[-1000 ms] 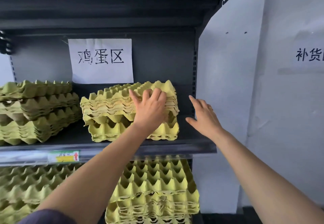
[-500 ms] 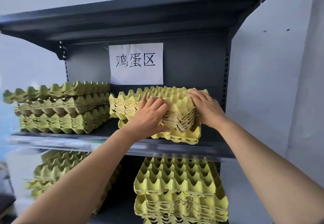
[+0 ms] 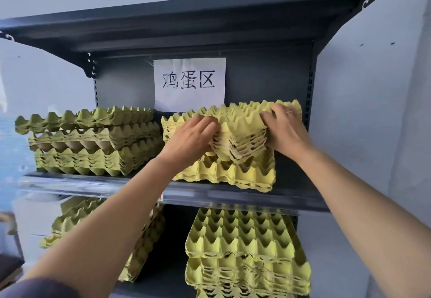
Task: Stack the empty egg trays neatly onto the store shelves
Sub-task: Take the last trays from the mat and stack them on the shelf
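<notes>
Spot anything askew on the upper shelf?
Yes. In the right stack, the top trays sit twisted and shifted over the bottom trays. The left grip and right grip hold the top trays. The left stack also has unevenly overhanging layers.

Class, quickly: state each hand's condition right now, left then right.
Left hand: curled over the front edge of the tray stack, holding it.
Right hand: gripping the right corner of that stack.
</notes>
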Demonstrator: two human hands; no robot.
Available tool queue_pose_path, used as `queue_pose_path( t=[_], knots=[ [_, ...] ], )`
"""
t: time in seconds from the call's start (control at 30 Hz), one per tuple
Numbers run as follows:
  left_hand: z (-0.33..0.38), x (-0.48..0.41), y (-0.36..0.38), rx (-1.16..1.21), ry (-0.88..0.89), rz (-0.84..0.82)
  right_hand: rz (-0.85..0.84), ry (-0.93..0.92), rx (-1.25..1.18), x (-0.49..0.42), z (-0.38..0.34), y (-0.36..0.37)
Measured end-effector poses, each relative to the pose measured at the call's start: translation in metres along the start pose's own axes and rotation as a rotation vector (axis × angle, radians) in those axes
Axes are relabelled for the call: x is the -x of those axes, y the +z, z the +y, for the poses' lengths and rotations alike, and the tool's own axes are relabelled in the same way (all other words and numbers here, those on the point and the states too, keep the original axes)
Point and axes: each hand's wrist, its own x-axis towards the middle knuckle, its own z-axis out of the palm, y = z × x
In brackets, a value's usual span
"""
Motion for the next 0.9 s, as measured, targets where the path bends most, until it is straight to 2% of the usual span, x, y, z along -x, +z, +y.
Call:
queue_pose_path(
  t=[0.1,0.2,0.3,0.37,0.4,0.5,0.63,0.73,0.8,0.9],
  knots=[
    [-0.024,0.009,0.009,-0.003,-0.024,0.037,0.081,0.036,0.101,0.005,-0.017,-0.006],
    [-0.053,0.019,0.021,0.053,-0.104,0.030,0.112,0.110,0.098,0.011,-0.050,0.002],
    [-0.075,0.031,0.035,0.191,-0.172,-0.145,0.042,0.163,0.157,0.019,-0.085,0.018],
    [-0.081,0.034,0.042,0.403,-0.298,-0.275,-0.022,0.194,0.160,0.021,-0.097,0.024],
    [-0.082,0.032,0.044,0.522,-0.374,-0.278,-0.044,0.209,0.162,0.020,-0.098,0.024],
    [-0.078,0.013,0.042,0.766,-0.540,-0.156,-0.090,0.189,0.188,0.018,-0.092,0.019],
    [-0.068,-0.006,0.036,0.675,-0.638,-0.057,-0.255,0.096,0.110,0.021,-0.079,0.004],
    [-0.054,-0.019,0.025,0.679,-0.558,-0.061,-0.259,0.096,0.027,0.021,-0.063,-0.011],
    [-0.040,-0.026,0.018,0.653,-0.392,-0.221,-0.287,0.157,0.018,0.022,-0.047,-0.021],
    [-0.018,-0.027,0.016,0.385,-0.220,-0.484,-0.447,0.251,0.041,0.028,-0.021,-0.028]
  ],
)
